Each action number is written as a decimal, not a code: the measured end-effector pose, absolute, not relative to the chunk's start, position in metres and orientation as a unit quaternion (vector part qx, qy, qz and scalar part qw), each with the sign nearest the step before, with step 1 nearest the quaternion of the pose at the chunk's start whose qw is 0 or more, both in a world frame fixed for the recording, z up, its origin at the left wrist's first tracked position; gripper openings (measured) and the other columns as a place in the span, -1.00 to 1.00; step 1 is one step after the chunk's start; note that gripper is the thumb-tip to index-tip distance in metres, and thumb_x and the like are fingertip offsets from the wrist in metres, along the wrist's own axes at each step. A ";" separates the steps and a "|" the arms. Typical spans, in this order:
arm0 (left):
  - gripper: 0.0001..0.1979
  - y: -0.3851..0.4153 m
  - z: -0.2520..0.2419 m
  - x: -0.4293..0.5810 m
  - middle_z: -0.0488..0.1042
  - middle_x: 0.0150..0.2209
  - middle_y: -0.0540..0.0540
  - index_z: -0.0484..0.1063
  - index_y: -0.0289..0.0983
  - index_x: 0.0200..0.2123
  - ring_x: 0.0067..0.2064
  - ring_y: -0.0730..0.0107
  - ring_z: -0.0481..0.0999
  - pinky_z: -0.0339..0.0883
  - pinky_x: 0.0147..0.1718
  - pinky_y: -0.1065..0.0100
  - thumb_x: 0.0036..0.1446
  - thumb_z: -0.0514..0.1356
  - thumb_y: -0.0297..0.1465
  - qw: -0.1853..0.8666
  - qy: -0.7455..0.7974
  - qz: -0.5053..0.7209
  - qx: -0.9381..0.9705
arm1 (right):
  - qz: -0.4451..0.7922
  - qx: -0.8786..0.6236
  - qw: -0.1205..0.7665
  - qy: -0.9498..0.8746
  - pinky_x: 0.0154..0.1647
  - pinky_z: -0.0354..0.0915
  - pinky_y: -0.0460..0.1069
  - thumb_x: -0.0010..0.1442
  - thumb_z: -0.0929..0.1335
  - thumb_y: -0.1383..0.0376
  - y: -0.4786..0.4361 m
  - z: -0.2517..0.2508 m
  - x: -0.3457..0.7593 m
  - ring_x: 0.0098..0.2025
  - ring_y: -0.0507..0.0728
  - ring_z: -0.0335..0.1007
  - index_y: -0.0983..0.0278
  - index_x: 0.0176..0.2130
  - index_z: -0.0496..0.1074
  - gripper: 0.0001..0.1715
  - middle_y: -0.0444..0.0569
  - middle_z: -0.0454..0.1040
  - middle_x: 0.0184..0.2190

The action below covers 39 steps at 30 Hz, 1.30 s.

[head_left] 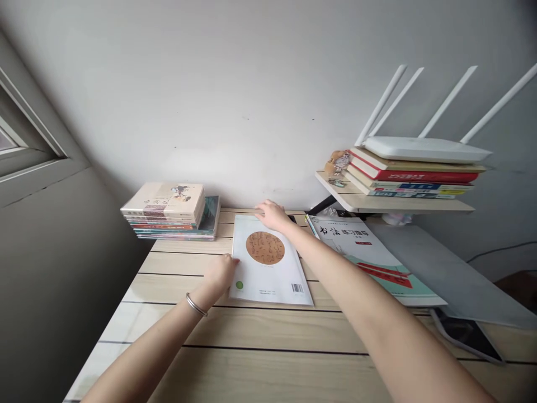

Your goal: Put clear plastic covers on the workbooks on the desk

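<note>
At the left of the counter (268,336), near the wall, stands a stack of books (163,201), lying flat and well apart from both hands. To its right, nearer the person, the left hand (218,274) is at the left edge of the white book (262,280). Its thumb tip overlaps the cover; its other fingers are curled and partly hidden, so whether they are closed beneath the edge cannot be told.

The white book lies flat near the middle of the counter, the cover with the round brown panel and barcode facing up. Its long axis runs away from the person, toward the wall. It lies to the right of the left hand and on the near side of the right hand (272,215), which is at the far edge, palm down, with fingers loosely extended rather than closed. Both hands are at the book; the left is the nearer to the person, and the right forearm crosses above the book's right side.

Further right, the calligraphy book (380,254) lies flat, separated from the white book by a strip of bare counter.
</note>
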State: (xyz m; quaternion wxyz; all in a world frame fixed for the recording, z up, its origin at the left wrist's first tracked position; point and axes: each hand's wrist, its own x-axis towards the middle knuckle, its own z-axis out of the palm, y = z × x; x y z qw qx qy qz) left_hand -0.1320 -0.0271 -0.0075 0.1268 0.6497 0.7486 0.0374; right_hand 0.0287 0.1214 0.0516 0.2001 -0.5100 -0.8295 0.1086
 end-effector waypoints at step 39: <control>-0.71 -0.026 -0.005 -0.174 0.52 -0.02 -0.13 0.46 -0.26 -0.04 -0.05 0.30 0.53 0.37 -0.05 0.35 0.18 0.10 -0.42 0.263 0.687 0.260 0.625 | 0.189 -0.575 0.264 -0.751 0.28 0.07 0.11 0.21 0.23 0.27 0.007 -0.041 0.147 0.23 0.21 0.19 0.33 0.14 0.35 -0.48 0.13 0.31 0.18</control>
